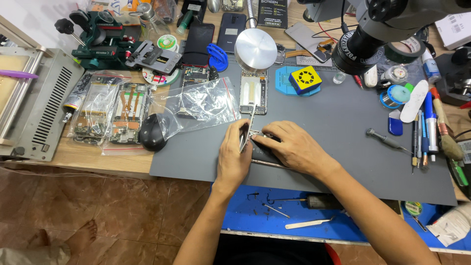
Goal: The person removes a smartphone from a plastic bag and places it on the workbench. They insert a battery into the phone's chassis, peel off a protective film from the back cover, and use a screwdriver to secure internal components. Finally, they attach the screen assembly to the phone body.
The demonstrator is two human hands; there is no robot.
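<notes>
My left hand (pixel 232 156) is closed around metal tweezers (pixel 247 130), their points aimed down at an opened phone (pixel 265 156) lying on the grey work mat (pixel 338 132). My right hand (pixel 290 146) lies flat over that phone and presses it down, hiding most of it. A second opened phone frame (pixel 253 92) lies just beyond the hands. A clear zip bag with parts (pixel 198 105) sits to the left of them.
A microscope head (pixel 365 37) hangs over the mat's far right. Screwdrivers, pens and brushes (pixel 427 127) line the right edge. Bags of phone boards (pixel 110 113), a black mouse-shaped object (pixel 153 132) and a grey machine (pixel 37 105) stand left. Loose tweezers (pixel 309 224) lie on the blue mat.
</notes>
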